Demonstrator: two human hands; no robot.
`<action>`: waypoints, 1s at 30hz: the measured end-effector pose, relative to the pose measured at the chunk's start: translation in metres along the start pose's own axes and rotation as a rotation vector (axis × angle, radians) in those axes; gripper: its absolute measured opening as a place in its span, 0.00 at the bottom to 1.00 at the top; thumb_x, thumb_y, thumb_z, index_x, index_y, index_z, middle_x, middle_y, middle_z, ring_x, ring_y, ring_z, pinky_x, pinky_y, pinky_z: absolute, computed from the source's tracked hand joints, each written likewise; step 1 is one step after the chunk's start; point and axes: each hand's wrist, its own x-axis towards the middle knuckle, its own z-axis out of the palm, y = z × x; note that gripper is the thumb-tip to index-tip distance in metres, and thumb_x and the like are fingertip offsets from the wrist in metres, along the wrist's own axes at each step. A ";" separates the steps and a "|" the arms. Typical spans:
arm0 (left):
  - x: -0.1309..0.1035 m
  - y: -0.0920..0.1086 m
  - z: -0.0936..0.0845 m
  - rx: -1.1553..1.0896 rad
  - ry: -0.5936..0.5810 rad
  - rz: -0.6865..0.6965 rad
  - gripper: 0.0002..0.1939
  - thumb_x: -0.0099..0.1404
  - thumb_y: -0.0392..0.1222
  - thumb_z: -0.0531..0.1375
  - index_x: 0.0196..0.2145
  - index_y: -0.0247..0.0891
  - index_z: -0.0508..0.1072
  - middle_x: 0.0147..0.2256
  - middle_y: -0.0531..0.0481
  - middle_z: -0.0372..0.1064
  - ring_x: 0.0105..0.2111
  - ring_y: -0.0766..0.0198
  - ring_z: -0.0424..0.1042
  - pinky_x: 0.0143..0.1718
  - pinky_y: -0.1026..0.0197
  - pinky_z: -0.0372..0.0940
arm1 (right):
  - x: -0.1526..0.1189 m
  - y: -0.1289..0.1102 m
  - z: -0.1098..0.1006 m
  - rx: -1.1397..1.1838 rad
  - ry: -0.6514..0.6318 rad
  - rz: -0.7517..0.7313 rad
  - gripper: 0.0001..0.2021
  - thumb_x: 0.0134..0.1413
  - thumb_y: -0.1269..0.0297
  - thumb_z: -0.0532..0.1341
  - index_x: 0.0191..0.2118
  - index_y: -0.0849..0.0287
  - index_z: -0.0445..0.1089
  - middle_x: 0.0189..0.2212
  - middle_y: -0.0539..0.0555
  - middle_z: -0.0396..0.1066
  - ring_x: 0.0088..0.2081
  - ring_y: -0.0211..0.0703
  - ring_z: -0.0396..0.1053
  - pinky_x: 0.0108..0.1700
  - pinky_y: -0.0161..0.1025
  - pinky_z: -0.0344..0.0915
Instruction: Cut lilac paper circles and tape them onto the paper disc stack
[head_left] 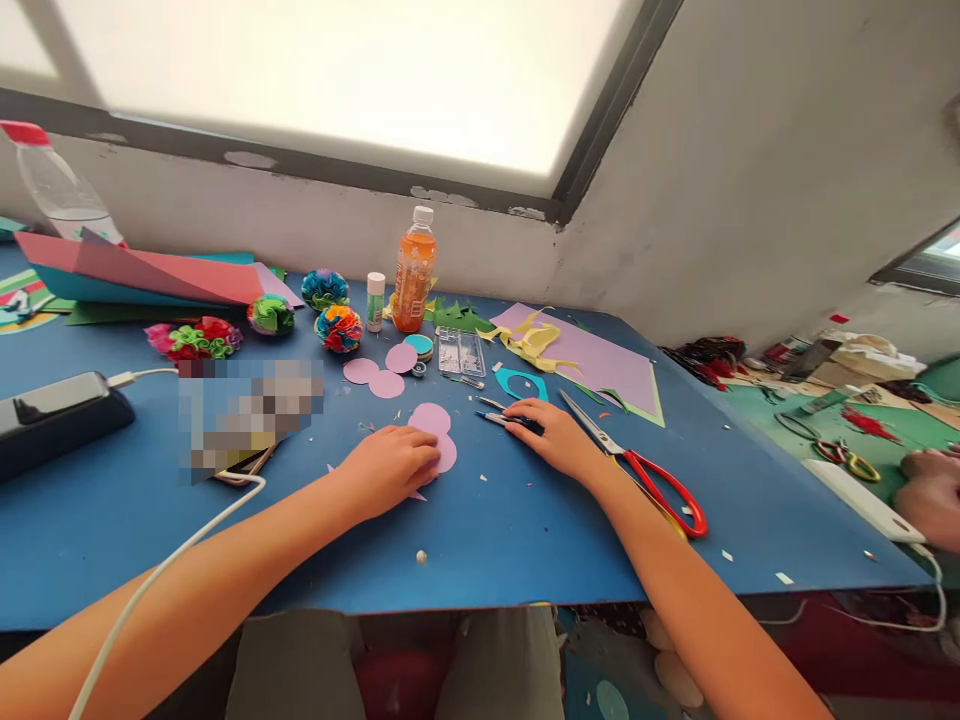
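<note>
Several purple paper circles lie on the blue table (495, 560). My left hand (394, 462) rests on overlapping purple circles (430, 418), its fingers close together on the paper, with pointed purple scraps by the palm. To the right, my right hand (546, 432) lies over the dark handles of small scissors (491, 412), whose blades point left. Farther back sit more purple circles (386, 383), round teal pieces (418, 345) and a clear plastic box (460, 352). A teal sheet with a round hole (521, 384) is just behind my right hand.
Large red-handled scissors (664, 490) lie right of my right hand. Behind stand an orange drink bottle (415, 275) and a glue stick (376, 302). Crepe-paper flowers (339, 328), a power bank (60, 420) and a white cable (184, 545) are left. Another person's hand (930, 495) is far right.
</note>
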 end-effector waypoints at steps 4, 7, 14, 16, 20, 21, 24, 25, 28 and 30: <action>0.000 0.001 -0.005 0.006 -0.045 -0.002 0.13 0.64 0.47 0.57 0.42 0.39 0.73 0.49 0.44 0.70 0.49 0.54 0.69 0.48 0.54 0.66 | 0.001 -0.001 0.003 -0.001 0.032 0.005 0.15 0.58 0.56 0.54 0.41 0.56 0.74 0.43 0.58 0.73 0.44 0.51 0.71 0.48 0.49 0.67; 0.001 0.002 -0.008 0.006 -0.062 0.001 0.17 0.63 0.49 0.59 0.46 0.39 0.70 0.49 0.43 0.70 0.49 0.54 0.69 0.50 0.53 0.64 | 0.004 -0.001 0.008 -0.005 0.058 0.008 0.15 0.57 0.57 0.54 0.41 0.57 0.74 0.43 0.59 0.73 0.44 0.51 0.71 0.48 0.49 0.67; 0.004 -0.013 -0.002 0.050 -0.100 0.010 0.34 0.62 0.61 0.53 0.61 0.43 0.55 0.64 0.40 0.48 0.64 0.45 0.48 0.60 0.38 0.47 | 0.010 0.001 0.014 0.006 0.045 -0.040 0.16 0.56 0.55 0.56 0.44 0.56 0.73 0.44 0.59 0.72 0.46 0.51 0.70 0.50 0.48 0.67; 0.006 -0.018 0.001 0.051 -0.106 0.012 0.28 0.65 0.58 0.51 0.58 0.43 0.60 0.62 0.40 0.54 0.62 0.47 0.53 0.59 0.41 0.50 | 0.010 0.002 0.016 0.005 0.056 -0.045 0.16 0.57 0.55 0.55 0.45 0.57 0.72 0.44 0.59 0.73 0.47 0.52 0.70 0.50 0.49 0.67; 0.011 -0.023 0.003 0.045 -0.061 0.008 0.18 0.68 0.49 0.51 0.51 0.41 0.67 0.57 0.42 0.62 0.56 0.53 0.63 0.54 0.50 0.58 | 0.011 0.002 0.018 0.000 0.092 -0.047 0.17 0.57 0.54 0.54 0.45 0.56 0.72 0.44 0.59 0.73 0.48 0.53 0.69 0.52 0.53 0.65; 0.012 -0.024 0.003 0.044 -0.050 0.007 0.16 0.68 0.47 0.51 0.50 0.41 0.68 0.56 0.43 0.64 0.54 0.53 0.64 0.52 0.51 0.60 | 0.012 0.002 0.018 0.000 0.098 -0.049 0.17 0.57 0.54 0.54 0.45 0.56 0.72 0.44 0.59 0.74 0.48 0.53 0.69 0.52 0.53 0.65; 0.014 -0.025 0.003 0.038 -0.025 0.007 0.13 0.68 0.42 0.51 0.47 0.41 0.70 0.52 0.45 0.68 0.51 0.55 0.67 0.49 0.53 0.62 | 0.014 0.002 0.018 0.001 0.112 -0.062 0.16 0.57 0.54 0.55 0.44 0.56 0.72 0.43 0.58 0.74 0.47 0.52 0.70 0.52 0.52 0.66; 0.014 -0.026 0.003 0.035 -0.017 0.006 0.13 0.68 0.41 0.51 0.47 0.41 0.70 0.51 0.45 0.68 0.50 0.56 0.68 0.48 0.53 0.63 | 0.014 0.001 0.019 0.001 0.118 -0.065 0.16 0.57 0.54 0.55 0.44 0.56 0.72 0.43 0.58 0.74 0.47 0.52 0.71 0.52 0.53 0.66; 0.013 -0.025 0.002 0.027 0.005 0.001 0.13 0.68 0.39 0.51 0.47 0.40 0.70 0.52 0.43 0.67 0.50 0.56 0.68 0.48 0.53 0.63 | 0.015 0.002 0.020 0.001 0.144 -0.063 0.16 0.57 0.54 0.55 0.44 0.56 0.72 0.43 0.58 0.74 0.47 0.53 0.70 0.52 0.53 0.66; 0.011 -0.024 0.001 0.018 0.011 0.005 0.14 0.67 0.43 0.53 0.47 0.39 0.70 0.53 0.40 0.66 0.51 0.54 0.67 0.50 0.52 0.63 | 0.016 0.004 0.021 0.001 0.164 -0.052 0.16 0.57 0.54 0.54 0.45 0.56 0.72 0.44 0.59 0.74 0.48 0.53 0.70 0.52 0.54 0.66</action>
